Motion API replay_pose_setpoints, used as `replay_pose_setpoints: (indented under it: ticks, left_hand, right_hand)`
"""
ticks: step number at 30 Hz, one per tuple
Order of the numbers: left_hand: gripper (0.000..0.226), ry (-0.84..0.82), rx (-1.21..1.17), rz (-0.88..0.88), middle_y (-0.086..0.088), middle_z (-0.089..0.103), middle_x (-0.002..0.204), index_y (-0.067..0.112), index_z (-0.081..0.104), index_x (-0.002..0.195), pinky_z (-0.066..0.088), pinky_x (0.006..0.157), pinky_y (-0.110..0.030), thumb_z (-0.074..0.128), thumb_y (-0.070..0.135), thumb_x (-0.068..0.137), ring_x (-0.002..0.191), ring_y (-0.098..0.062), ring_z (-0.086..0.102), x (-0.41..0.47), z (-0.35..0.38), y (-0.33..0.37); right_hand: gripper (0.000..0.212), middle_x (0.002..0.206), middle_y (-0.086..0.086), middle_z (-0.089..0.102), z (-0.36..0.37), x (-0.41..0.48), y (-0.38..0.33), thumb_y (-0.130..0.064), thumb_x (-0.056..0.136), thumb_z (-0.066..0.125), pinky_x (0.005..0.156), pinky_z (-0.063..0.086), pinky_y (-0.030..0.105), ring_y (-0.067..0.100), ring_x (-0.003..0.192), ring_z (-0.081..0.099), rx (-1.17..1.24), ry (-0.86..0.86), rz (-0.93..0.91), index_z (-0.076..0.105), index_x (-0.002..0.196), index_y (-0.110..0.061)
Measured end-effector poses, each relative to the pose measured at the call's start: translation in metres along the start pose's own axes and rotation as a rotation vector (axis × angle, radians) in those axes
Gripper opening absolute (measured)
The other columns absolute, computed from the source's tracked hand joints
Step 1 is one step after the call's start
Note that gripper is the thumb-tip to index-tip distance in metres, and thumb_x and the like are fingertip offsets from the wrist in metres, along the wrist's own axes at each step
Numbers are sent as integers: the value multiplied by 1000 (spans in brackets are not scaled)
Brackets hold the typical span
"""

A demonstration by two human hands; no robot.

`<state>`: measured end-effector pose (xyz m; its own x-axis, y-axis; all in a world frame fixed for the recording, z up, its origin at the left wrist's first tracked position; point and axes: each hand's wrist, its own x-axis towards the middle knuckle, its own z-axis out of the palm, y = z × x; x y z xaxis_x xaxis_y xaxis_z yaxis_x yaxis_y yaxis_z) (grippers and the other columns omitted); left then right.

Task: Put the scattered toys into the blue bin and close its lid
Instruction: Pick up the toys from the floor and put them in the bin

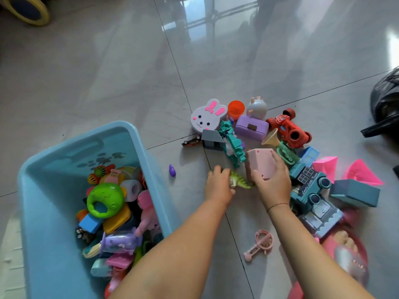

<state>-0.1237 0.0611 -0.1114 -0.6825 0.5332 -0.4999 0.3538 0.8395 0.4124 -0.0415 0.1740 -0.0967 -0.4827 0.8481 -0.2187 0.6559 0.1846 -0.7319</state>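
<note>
The open blue bin (138, 147) stands at the lower left, partly filled with several toys. My left hand (218, 185) grips a small green dinosaur (238, 180) on the floor just right of the bin. My right hand (273, 182) holds a pink box (260, 161) beside it. Behind them lie a teal robot (232, 143), a bunny-face case (207, 117), a purple case (251, 127) and a red monster truck (288, 128). A teal toy train (311, 188) sits to the right. No lid is in view.
A tiny purple eggplant (172, 170) and a small toy car (191, 141) lie on the grey tiles near the bin. A pink rattle (260, 244) lies between my forearms. Pink paper shapes (362, 172) and a black bag (386, 104) are at the right.
</note>
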Motion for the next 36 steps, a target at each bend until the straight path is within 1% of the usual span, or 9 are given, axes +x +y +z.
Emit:
replay_pose_setpoints:
  ticks: [8, 13, 17, 19, 22, 25, 27, 31, 36]
  left_hand:
    - [58, 425, -337, 34, 4, 45, 122, 27, 50, 129, 48, 88, -28, 70, 25, 75, 106, -16, 52, -75, -69, 18]
    - [57, 796, -500, -35, 7, 45, 121, 23, 55, 124, 39, 88, -4, 77, 16, 72, 105, -3, 49, -143, -114, -3]
    - [56, 1067, -575, -208, -8, 47, 124, 10, 58, 120, 32, 87, 2, 77, 0, 67, 109, -13, 49, -176, -131, -39]
    - [56, 1125, -542, -349, -16, 49, 124, 7, 57, 120, 35, 90, -8, 76, -1, 67, 112, -21, 49, -183, -136, -64]
    - [55, 1196, -504, -540, -23, 51, 121, 6, 56, 120, 42, 98, -41, 72, 8, 68, 114, -38, 49, -187, -137, -106]
    - [57, 1080, -505, -746, -19, 44, 136, 9, 51, 127, 37, 99, -50, 66, 14, 72, 118, -43, 45, -184, -141, -123]
    - [60, 973, -474, -847, -8, 36, 147, 13, 48, 133, 33, 100, -53, 65, 13, 75, 125, -41, 39, -179, -143, -120]
    - [59, 992, -461, -718, -6, 32, 151, 16, 49, 133, 27, 108, -49, 61, 15, 75, 135, -33, 32, -158, -146, -87]
    - [53, 984, -510, -130, -16, 42, 139, 5, 51, 128, 24, 110, -24, 62, 4, 76, 131, -26, 38, -102, -146, -8]
  right_hand:
    - [63, 133, 3, 50, -42, -42, -80, -37, 75, 64, 92, 47, 30, 13, 113, 51, 365, 212, -64, 43, 133, -25]
    - [62, 132, -2, 52, -35, -90, -150, -33, 74, 68, 97, 48, 39, 15, 119, 52, 523, 22, -221, 43, 131, -30]
    - [61, 128, -4, 52, -12, -134, -186, -26, 74, 68, 96, 48, 36, 11, 114, 54, 542, -224, -342, 45, 130, -28]
    - [55, 120, -3, 56, 2, -149, -198, -18, 75, 66, 89, 52, 31, 10, 105, 58, 561, -344, -370, 48, 126, -30]
    - [51, 95, -4, 65, 19, -162, -207, 0, 79, 55, 76, 53, 20, 6, 86, 63, 584, -509, -348, 52, 118, -32]
    - [39, 92, -6, 65, 26, -163, -206, -1, 82, 54, 75, 48, 9, -1, 80, 60, 475, -611, -382, 58, 114, -24]
    - [32, 96, -3, 67, 27, -148, -197, -3, 83, 55, 76, 49, 12, 2, 81, 61, 443, -589, -355, 62, 111, -18]
    - [27, 96, 1, 67, 26, -91, -157, -1, 81, 55, 79, 50, 19, 12, 83, 63, 362, -361, -267, 65, 102, -14]
    - [32, 109, 10, 58, 22, -1, -86, -10, 78, 63, 95, 45, 36, 26, 102, 56, 57, -161, -170, 63, 109, -11]
